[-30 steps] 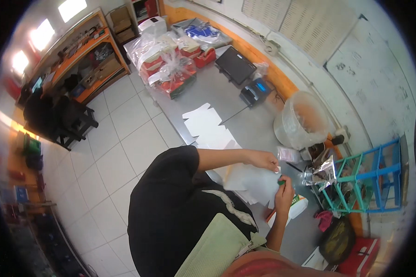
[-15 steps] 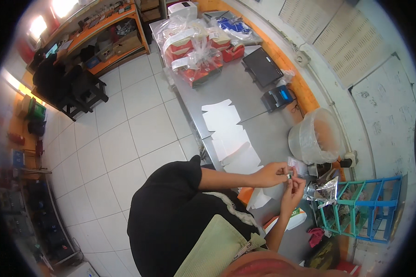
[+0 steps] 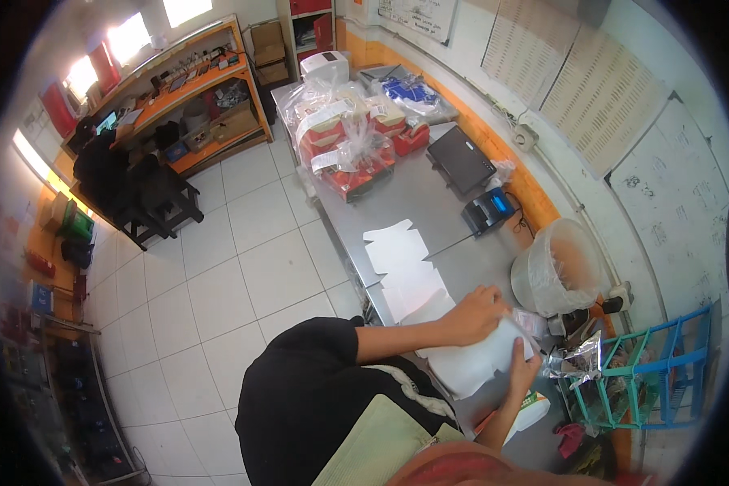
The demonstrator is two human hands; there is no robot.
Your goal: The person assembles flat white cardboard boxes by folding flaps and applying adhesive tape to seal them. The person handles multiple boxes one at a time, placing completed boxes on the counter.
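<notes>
A white die-cut cardboard sheet (image 3: 462, 364) slopes across the near part of the metal table, in front of me. My left hand (image 3: 476, 314) is closed over its far edge with the fingers bent. At its right edge, my right hand (image 3: 524, 368) pinches the sheet, thumb on the white face. Farther along the table, more flat white box cardboard (image 3: 401, 255) with notched flaps lies by the left edge; my left forearm partly covers its near end. A white packet with green and orange parts (image 3: 530, 413) lies beside my right wrist.
A translucent bucket with a plastic liner (image 3: 555, 267) stands beyond my hands, near blue-green racks (image 3: 640, 368) and crumpled silver foil (image 3: 579, 356). Farther off are a small black printer (image 3: 488, 211), a dark tablet-like device (image 3: 462, 159) and bagged red boxes (image 3: 344, 146). A person (image 3: 101, 162) sits far left.
Both hands had a small item pinched between their fingertips; now they grip the white cardboard sheet. The hands have moved apart, and the near end of the cardboard is raised. The view has shifted slightly.
</notes>
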